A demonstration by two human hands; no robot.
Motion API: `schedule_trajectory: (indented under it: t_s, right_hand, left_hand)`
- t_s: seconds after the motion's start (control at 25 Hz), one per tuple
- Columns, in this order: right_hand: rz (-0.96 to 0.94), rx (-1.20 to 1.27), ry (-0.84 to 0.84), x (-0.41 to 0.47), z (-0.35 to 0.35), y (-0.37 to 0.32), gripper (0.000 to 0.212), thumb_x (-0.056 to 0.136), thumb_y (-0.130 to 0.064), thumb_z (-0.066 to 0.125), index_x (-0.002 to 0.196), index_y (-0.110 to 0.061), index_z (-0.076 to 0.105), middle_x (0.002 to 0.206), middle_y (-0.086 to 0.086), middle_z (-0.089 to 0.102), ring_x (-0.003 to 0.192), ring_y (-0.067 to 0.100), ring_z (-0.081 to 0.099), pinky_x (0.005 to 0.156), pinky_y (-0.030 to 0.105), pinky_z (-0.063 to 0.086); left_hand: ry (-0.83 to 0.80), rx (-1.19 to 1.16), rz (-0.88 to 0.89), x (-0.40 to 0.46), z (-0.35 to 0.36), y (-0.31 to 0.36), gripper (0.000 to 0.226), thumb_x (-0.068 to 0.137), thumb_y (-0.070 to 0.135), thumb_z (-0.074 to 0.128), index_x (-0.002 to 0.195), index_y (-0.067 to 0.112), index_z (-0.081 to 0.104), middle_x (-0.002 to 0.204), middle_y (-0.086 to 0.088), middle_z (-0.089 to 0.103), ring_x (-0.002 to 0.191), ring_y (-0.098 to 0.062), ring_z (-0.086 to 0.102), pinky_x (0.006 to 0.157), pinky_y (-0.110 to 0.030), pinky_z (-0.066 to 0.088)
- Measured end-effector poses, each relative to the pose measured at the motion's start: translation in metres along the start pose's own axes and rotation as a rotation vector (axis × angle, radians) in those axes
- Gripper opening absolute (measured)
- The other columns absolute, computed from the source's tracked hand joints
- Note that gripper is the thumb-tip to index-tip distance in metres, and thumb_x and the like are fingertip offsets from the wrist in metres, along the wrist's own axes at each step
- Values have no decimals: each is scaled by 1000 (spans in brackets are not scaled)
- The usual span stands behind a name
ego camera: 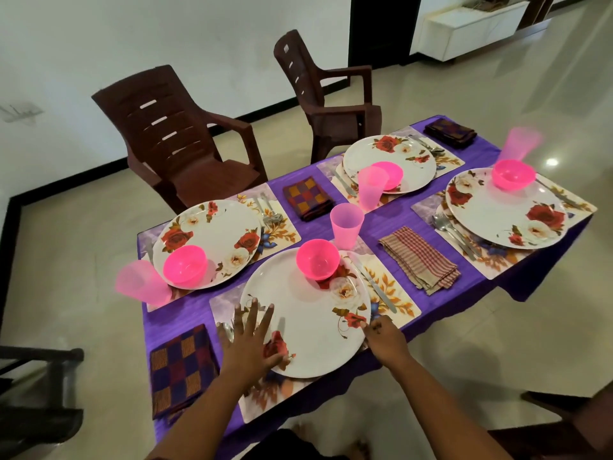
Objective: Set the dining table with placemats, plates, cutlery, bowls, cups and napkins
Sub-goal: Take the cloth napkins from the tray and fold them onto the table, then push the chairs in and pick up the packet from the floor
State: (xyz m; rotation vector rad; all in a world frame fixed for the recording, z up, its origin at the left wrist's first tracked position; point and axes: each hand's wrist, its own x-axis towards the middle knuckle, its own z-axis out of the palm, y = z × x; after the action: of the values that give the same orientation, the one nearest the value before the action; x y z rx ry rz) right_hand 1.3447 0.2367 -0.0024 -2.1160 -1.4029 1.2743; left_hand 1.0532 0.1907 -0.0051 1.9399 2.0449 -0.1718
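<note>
A white rose-patterned plate lies on a floral placemat at the near edge of the purple-clothed table. My left hand rests flat on the plate's left side with its fingers spread straight. At the plate's right rim, my right hand pinches the edge with curled fingers. A pink bowl sits on the plate's far side, with a pink cup just beyond it. A knife lies on the placemat to the right. A spoon shows partly under my left hand. A checked napkin lies to the left.
Several other settings fill the table, each with a plate, pink bowl, pink cup and cutlery. A striped napkin lies at the right. Two brown plastic chairs stand beyond the table. Dark furniture is at my left.
</note>
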Motion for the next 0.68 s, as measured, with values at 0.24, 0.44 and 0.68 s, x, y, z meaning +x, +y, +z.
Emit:
schedule_trajectory:
  t_s: [0.24, 0.44, 0.68]
  right_hand:
    - [61, 39, 179, -43, 6, 23, 12, 97, -28, 53, 96, -16, 53, 92, 1, 62, 82, 14, 59, 74, 37, 53]
    - [57, 32, 254, -91, 6, 40, 26, 96, -37, 53, 100, -12, 60, 100, 5, 64, 91, 20, 60, 83, 38, 51]
    - [165, -744, 344, -203, 46, 64, 46, 95, -45, 44, 135, -22, 43, 144, 9, 35, 137, 32, 29, 113, 53, 21]
  left_hand:
    - [205, -106, 192, -23, 11, 34, 65, 83, 62, 39, 137, 25, 43, 155, -8, 29, 147, -26, 8, 105, -68, 20]
    - [373, -215, 458, -25, 4, 35, 43, 89, 40, 40, 131, 29, 47, 151, -5, 38, 146, -28, 14, 108, -63, 22]
    - [337, -182, 864, -59, 18, 19, 39, 89, 31, 42, 127, 26, 51, 150, -7, 39, 148, -28, 10, 118, -49, 4]
